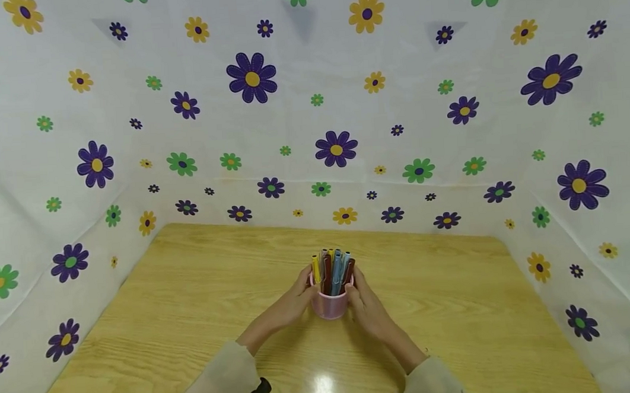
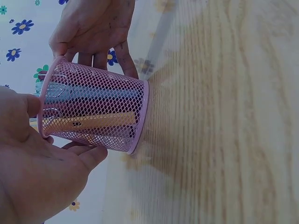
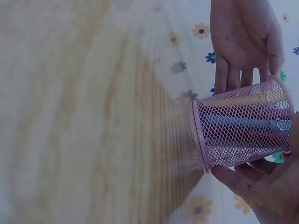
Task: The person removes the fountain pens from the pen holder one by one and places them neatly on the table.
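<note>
**Mid-worktop: both hands cupping the pen cup**

Centre of the wooden worktop, a pink mesh cup stands upright on its base, packed with pens stood on end: yellow, brown, blue-grey, dark red caps poking above the rim.

Left hand on the cup's left wall, right hand on the right wall. Fingers mostly straight, lying along the mesh, thumbs hooked near the rim. Reads as a two-sided cradle rather than a clench, probably because light mesh with a tall load tips easily.

Wrist views: base rim flat on the wood, no visible gap. Pens lie along the inner wall.

Flower-print sheeting walls off the worktop on three sides.
</note>
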`<state>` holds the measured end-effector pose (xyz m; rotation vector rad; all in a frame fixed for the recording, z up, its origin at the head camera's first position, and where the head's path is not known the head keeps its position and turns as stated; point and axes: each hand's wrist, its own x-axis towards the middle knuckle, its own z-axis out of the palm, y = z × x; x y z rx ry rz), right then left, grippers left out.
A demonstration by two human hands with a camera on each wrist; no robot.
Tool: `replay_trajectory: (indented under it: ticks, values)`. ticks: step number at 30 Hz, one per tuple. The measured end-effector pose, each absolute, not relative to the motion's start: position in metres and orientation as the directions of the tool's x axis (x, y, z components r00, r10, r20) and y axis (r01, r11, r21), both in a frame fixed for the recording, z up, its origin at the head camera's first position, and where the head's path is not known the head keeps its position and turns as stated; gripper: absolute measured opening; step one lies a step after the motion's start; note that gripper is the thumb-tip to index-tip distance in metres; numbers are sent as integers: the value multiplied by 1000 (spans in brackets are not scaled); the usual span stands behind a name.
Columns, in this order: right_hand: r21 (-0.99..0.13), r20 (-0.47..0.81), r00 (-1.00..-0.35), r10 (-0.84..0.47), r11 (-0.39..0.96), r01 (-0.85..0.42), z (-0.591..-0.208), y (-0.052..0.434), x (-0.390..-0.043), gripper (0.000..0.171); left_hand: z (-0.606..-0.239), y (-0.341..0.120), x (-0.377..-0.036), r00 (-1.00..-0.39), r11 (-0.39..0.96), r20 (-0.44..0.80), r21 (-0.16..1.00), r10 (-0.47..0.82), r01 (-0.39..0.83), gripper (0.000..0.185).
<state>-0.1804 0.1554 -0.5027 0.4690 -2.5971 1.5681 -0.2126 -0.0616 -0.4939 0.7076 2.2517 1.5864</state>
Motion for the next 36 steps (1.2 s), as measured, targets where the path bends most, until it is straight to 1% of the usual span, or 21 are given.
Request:
replay_trajectory:
  ticks: [6, 10, 15, 22, 27, 33, 36]
  values:
    - [-848, 253, -937, -240, 412, -334, -505, 149, -174, 55, -495, -71, -204, -820, 252, 65, 935, 568, 248, 65]
    - [-859, 245, -932, -268, 385, -337, -504, 145, -170, 55, -497, -77, -198, -823, 249, 70, 936, 563, 250, 64]
    - [-869, 244, -926, -287, 360, -341, -503, 143, -163, 54, -497, -84, -191, -828, 241, 38, 948, 559, 206, 66]
    - [-884, 230, -931, -284, 338, -322, -502, 145, -159, 53, -495, -89, -185, -822, 198, 41, 963, 569, 185, 66]
    - [-897, 194, -942, -273, 340, -283, -501, 146, -160, 53, -497, -89, -185, -814, 168, 47, 970, 579, 175, 66]
    - [-910, 163, -953, -254, 335, -245, -499, 146, -160, 55, -498, -90, -185, -824, 174, 47, 969, 564, 174, 70]
    - [-908, 174, -955, -241, 337, -250, -498, 145, -161, 54, -498, -92, -185, -825, 176, 50, 968, 563, 178, 71]
